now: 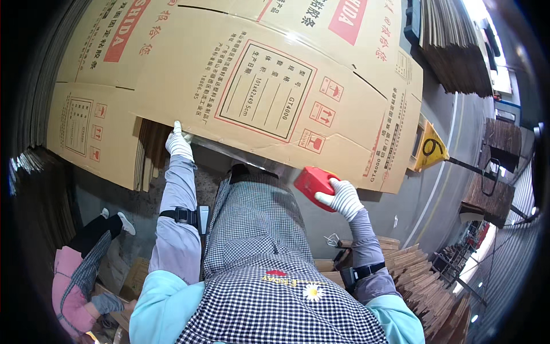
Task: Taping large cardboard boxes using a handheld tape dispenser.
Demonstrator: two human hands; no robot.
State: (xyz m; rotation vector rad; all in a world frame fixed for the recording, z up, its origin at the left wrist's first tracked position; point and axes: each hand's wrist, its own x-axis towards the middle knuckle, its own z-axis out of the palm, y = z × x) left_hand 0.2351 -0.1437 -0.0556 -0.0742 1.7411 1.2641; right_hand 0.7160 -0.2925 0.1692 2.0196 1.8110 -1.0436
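A large flat cardboard box blank (pixel 195 74), printed in red and black, lies in front of me on a stack of similar sheets. My left hand (pixel 179 143), in a white glove, grips the near edge of this blank beside a slot. Its thumb side shows on top, and some fingers are hidden. Near the right part of that edge, my right hand (pixel 342 199) wears a striped white glove. It is closed around a red block-shaped tool (pixel 314 186) with a yellowish edge, whose exact kind I cannot make out.
Tall cardboard stacks stand at the left (pixel 34 86) and far right (pixel 458 51). A yellow sign (pixel 431 147) is beside the blank's right end. More cardboard pieces (pixel 424 275) lie behind my right arm. A co-worker in pink (pixel 71 275) bends at the lower left.
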